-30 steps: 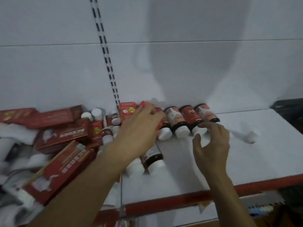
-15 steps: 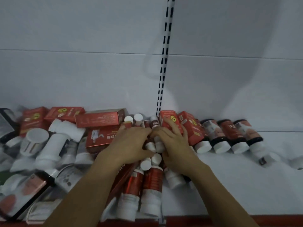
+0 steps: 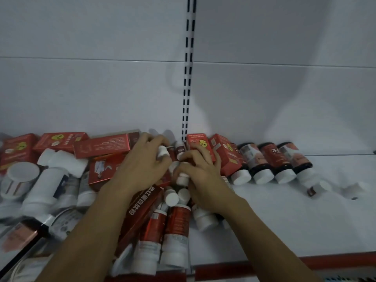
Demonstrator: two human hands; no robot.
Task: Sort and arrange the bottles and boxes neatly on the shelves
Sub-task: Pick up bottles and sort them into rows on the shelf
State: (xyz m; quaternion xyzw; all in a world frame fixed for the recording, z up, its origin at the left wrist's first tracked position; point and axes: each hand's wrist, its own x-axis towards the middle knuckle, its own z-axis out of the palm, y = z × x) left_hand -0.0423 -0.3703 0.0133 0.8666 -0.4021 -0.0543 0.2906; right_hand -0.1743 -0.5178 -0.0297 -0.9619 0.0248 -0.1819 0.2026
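Head: small bottles (image 3: 180,151) between both hands (image 3: 142,167) (image 3: 203,180)

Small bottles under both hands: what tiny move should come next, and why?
Probably lift out the small bottle that the left hand grips and lay it beside the row of dark bottles on the right. It sits in a tangled pile, while the shelf there is bare. What the right hand holds is hidden.
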